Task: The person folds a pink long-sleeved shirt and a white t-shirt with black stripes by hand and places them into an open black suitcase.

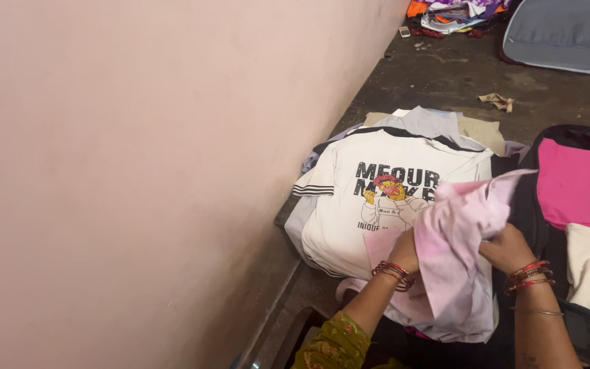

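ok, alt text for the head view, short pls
Both hands, left hand and right hand, grip a pale pink garment above a folded white printed T-shirt topping a clothes pile on a dark floor, beside a pink wall.

- A small rectangular device (405,31) lies flat on the dark floor at the top of the view, just beside the foot of the pink wall and near a heap of bright clothes. It has a pale, light-grey face with a darker edge; it may be a mobile phone lying screen-up, though it is too small to tell for sure.
- No packages, stuck-on labels or signs show anywhere else in the view.
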